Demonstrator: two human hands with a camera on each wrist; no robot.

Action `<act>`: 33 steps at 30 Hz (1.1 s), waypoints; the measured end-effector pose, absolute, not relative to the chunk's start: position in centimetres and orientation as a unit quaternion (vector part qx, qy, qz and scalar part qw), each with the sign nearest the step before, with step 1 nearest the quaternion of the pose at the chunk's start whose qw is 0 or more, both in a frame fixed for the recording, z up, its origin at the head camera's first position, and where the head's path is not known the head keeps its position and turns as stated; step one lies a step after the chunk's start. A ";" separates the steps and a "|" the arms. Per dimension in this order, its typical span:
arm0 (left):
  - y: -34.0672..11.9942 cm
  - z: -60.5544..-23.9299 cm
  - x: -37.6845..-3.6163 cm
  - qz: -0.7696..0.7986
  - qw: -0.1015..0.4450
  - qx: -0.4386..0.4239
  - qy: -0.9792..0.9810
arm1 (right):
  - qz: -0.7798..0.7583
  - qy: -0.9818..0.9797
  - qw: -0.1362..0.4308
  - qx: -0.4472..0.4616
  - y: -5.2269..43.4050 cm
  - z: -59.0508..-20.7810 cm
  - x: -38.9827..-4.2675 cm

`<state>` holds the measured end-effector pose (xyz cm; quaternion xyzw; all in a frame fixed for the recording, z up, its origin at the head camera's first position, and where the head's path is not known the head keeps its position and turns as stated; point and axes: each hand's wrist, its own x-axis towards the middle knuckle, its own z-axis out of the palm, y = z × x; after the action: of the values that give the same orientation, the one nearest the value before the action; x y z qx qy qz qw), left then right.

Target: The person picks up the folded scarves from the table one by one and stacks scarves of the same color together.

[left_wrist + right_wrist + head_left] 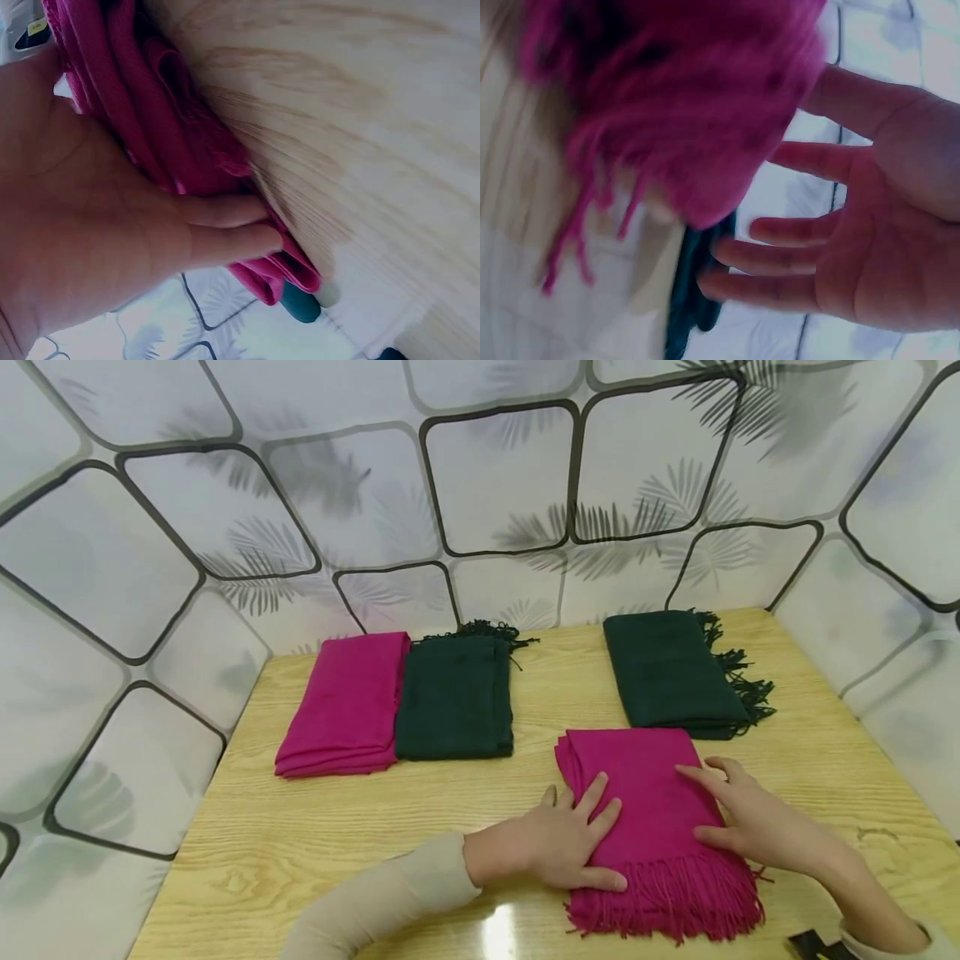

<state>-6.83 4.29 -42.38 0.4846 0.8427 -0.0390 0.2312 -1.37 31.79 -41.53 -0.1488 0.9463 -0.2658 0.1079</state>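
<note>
A folded magenta scarf (648, 810) with a fringe at its near end lies on the wooden table (450, 827) in front of me. My left hand (573, 843) rests flat on its left edge, fingers spread and straight. My right hand (738, 814) lies on its right side, fingers extended. In the left wrist view the left hand (112, 225) presses against the scarf's folded layers (187, 142). The right wrist view is blurred and shows the right hand (855, 232) open beside the scarf's fringe (675, 112).
At the back left lie a folded magenta scarf (345, 706) and a dark green one (455, 697) side by side. Another dark green scarf (675, 672) lies at the back right. Patterned walls (480, 485) close in the table on three sides.
</note>
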 end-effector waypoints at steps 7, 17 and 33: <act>4.7 -42.4 -5.8 -0.121 0.198 0.487 0.842 | -0.253 0.938 0.125 -0.200 28.8 -42.3 0.1; 5.7 -43.0 -5.5 -0.138 0.170 0.492 0.843 | -0.222 0.936 0.172 -0.213 28.6 -43.9 -0.5; 8.3 -43.0 -5.4 -0.168 0.159 0.487 0.842 | -0.213 0.939 0.190 -0.193 30.6 -44.2 -0.5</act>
<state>-5.41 8.30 -43.01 0.4873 0.8421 -0.1676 0.1593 -0.48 30.59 -44.19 -0.1926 0.9387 -0.2134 0.1905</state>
